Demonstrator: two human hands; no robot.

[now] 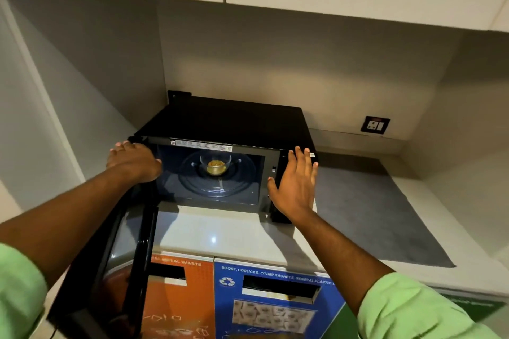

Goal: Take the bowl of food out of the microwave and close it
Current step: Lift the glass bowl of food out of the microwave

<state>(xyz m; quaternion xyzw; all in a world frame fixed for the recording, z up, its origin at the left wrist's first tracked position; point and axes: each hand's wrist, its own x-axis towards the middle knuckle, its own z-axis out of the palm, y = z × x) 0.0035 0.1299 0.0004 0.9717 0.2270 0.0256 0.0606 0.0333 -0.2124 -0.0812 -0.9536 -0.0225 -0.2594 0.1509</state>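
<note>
Microwave (228, 124) door (129, 228) open; bowl (216, 166) centred inside, untouched.

Both hands outstretched; left hand (133, 161) palm-down, right hand (294, 181) open, fingers spread

Office pantry: countertop microwave (228, 129) above labelled recycling bins (272, 300).

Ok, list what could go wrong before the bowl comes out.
1. The bowl sits deep on the glass plate; it may be hot for bare hands.
2. The open door juts past the counter edge; an arm could bump it.
3. The food could spill if the bowl tilts.
</note>
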